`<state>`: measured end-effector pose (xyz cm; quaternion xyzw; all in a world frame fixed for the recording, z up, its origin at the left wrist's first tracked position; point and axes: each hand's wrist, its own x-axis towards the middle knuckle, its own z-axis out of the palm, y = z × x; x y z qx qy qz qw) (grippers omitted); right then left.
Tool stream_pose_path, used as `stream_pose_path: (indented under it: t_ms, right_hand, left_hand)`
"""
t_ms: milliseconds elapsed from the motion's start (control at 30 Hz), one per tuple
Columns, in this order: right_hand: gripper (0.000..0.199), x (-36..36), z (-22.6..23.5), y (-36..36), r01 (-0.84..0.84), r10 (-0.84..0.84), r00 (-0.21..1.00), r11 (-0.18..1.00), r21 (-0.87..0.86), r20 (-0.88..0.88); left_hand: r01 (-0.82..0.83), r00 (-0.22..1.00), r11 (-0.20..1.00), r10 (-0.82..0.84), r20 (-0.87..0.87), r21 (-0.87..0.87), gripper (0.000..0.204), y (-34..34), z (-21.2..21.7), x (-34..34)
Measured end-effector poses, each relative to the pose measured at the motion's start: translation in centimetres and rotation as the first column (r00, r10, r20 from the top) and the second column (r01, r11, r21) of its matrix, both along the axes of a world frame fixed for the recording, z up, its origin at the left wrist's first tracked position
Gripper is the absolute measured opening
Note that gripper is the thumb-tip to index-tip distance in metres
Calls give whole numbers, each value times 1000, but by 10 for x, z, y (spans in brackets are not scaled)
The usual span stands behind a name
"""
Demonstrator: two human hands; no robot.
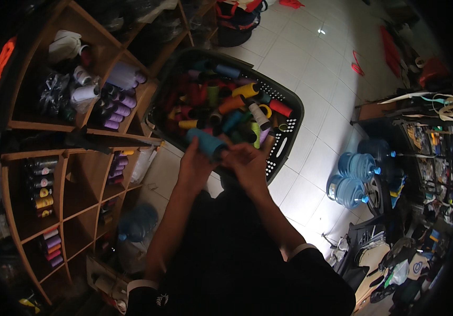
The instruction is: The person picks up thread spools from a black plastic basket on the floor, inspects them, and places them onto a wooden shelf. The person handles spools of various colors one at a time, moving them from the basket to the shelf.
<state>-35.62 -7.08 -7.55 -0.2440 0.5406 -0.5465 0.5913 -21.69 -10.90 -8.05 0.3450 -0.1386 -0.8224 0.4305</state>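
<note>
A teal spool of thread [205, 143] lies across my left hand [195, 166], whose fingers wrap round it. At the spool's right end is my right hand [246, 162], its fingers bent and drawn together close to the spool; whether they pinch a thread end is too small to make out. Both hands are over the near edge of a dark plastic basket [296, 113] with a perforated wall. Inside it lie many thread spools in mixed colours, among them a yellow spool [246, 90], a red spool [281, 108] and a white spool [258, 113].
Left of me stands a wooden cubbyhole shelf [81, 205] holding purple spools [118, 111] and other cones. Blue water bottles [355, 166] lie on the tiled floor [310, 142] at right, beside crowded racks. Another blue water bottle [139, 221] is by the shelf.
</note>
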Motion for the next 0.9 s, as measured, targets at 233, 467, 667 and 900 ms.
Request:
stream_pose_path:
  t_ms: [233, 467, 667, 900]
  right_hand:
    - [20, 4, 44, 8, -437, 125, 683, 859, -266, -720]
    - [16, 14, 52, -13, -625, -96, 382, 705, -334, -919]
    - [15, 21, 48, -11, -621, -82, 402, 707, -337, -912]
    - [9, 32, 31, -5, -495, -111, 566, 747, -445, -817]
  left_hand:
    - [-286, 958, 958, 285, 19, 14, 44, 7, 13, 21]
    - [-308, 945, 950, 312, 95, -60, 38, 20, 20, 25]
    - [-331, 927, 930, 352, 129, -162, 33, 25, 23, 29]
    - [-343, 930, 932, 355, 101, -119, 35, 26, 24, 33]
